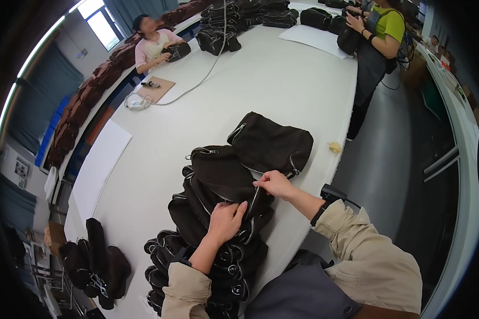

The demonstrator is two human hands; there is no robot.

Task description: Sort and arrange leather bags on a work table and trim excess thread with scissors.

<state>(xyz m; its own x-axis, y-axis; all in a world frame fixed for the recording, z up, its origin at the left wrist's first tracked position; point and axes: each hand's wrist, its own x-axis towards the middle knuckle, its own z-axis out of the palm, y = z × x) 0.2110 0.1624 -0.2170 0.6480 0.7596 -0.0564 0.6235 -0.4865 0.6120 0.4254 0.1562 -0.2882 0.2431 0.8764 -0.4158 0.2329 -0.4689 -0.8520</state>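
Observation:
A black zippered fabric pouch (pixel 223 169) lies on top of a pile of similar pouches (pixel 187 215) at the near edge of the table. My right hand (pixel 274 184) pinches the edge of this pouch at its zipper, thumb and forefinger together. Against the pouch's near side rests my left hand (pixel 226 221), thumb raised and fingertips partly hidden at the zipper opening; whether it grips the fabric is unclear. Another black pouch (pixel 273 143) lies just beyond, touching the first, with silver zippers at its corners.
More black pouches (pixel 99 263) lie at the near left. White sheets (pixel 99 171) cover part of the left side. A cable (pixel 199 83) crosses the table (pixel 263 79) to a brown board (pixel 156 89). Two people handle pouches at the far side. A crumpled yellowish scrap (pixel 334 147) lies near the right edge.

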